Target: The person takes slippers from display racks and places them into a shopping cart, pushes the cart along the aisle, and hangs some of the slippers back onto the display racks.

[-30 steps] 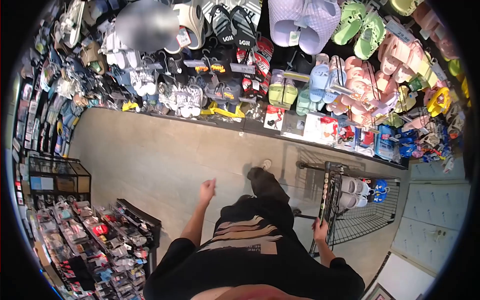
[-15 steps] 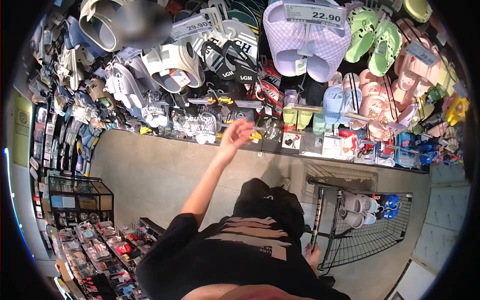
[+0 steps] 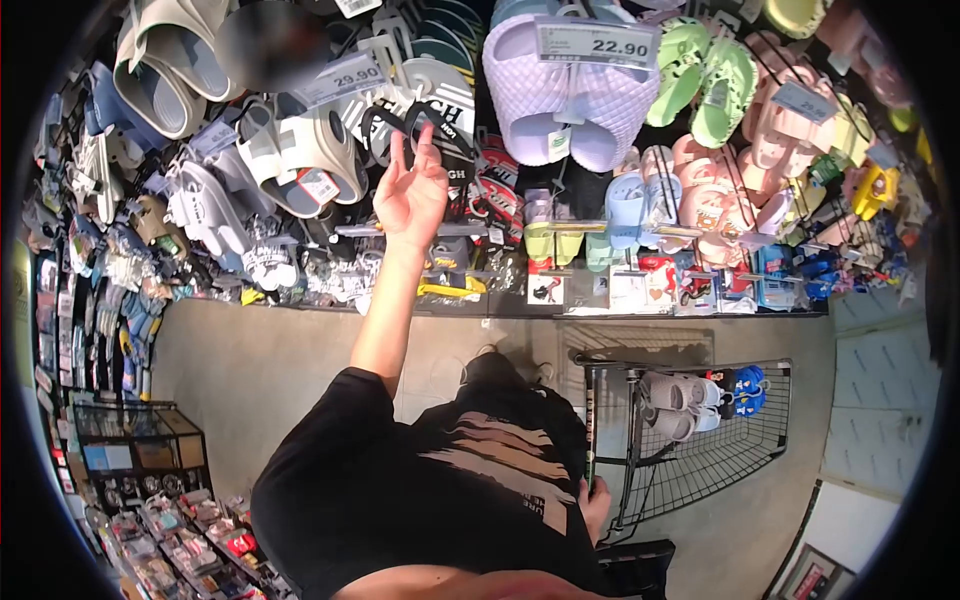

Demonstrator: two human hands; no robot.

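Left hand raised, fingers apart, nothing gripped, tips right at the black-strapped flip-flops hanging ahead; contact can't be told. Right hand wrapped round cart handle, gray slip-ons lying in wire cart. Risk: sideways brush of the left fingers could knock loose the flip-flops or nearby cream slides; body twist could swing the wire cart

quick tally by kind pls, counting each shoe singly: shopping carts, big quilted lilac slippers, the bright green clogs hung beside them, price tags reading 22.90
shopping cart: 1
quilted lilac slippers: 2
bright green clogs: 2
22.90 price tag: 1
total: 6
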